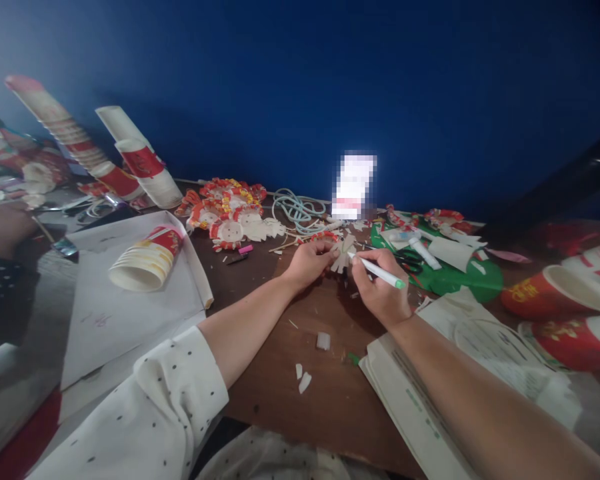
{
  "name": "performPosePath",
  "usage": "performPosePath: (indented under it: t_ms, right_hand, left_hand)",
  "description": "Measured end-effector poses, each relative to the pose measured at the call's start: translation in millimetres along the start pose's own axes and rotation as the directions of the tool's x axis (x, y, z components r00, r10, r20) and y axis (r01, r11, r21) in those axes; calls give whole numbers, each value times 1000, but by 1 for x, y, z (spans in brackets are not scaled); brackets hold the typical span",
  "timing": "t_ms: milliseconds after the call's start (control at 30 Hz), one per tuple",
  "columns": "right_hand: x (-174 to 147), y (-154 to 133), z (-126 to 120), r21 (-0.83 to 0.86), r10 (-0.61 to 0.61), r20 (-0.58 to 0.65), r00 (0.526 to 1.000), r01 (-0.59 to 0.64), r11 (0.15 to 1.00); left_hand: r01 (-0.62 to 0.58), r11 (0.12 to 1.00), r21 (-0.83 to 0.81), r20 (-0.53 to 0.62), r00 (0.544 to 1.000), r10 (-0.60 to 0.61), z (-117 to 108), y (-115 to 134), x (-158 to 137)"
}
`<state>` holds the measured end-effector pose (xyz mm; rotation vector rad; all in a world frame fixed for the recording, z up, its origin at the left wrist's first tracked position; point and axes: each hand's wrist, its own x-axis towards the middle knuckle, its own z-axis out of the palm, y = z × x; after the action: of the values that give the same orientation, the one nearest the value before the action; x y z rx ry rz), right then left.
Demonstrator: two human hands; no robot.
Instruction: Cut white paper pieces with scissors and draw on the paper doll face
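Note:
Over the brown table, my left hand (307, 265) pinches the edge of a small pale paper cutout (342, 259) with strips fanning outward. My right hand (386, 291) is closed around a white marker pen with a green end (385, 273), its tip touching or very close to the cutout. Some green marks seem to show on the paper, too small to make out. Beyond my left hand lies a pile of red, white and yellow paper cutouts (230, 210). A pink marker cap (245, 250) lies left of that hand.
Stacked paper cups (147, 260) lie on a white box lid (100, 320) at left, near another person's hand (3, 230). A lit phone (353, 187) stands against the blue wall. A green sheet (483, 280), papers (460, 333) and red cups (555, 291) are at right.

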<state>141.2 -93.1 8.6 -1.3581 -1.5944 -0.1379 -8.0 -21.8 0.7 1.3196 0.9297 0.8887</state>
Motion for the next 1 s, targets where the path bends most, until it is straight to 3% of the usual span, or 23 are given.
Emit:
performPosePath:
  t_ms: [233, 500, 1000]
  right_hand:
    - [0, 0, 0, -18, -12, 12, 1000, 12, 1000]
    - [0, -3, -3, 0, 14, -59, 998, -14, 1000]
    - [-3, -7, -1, -14, -14, 29, 999, 14, 1000]
  left_hand:
    - [-10, 999, -31, 31, 999, 11, 0, 1, 0]
    - [23, 1000, -19, -22, 999, -24, 1, 4, -1]
    - [-12, 1000, 25, -14, 1000, 12, 0, 1, -1]
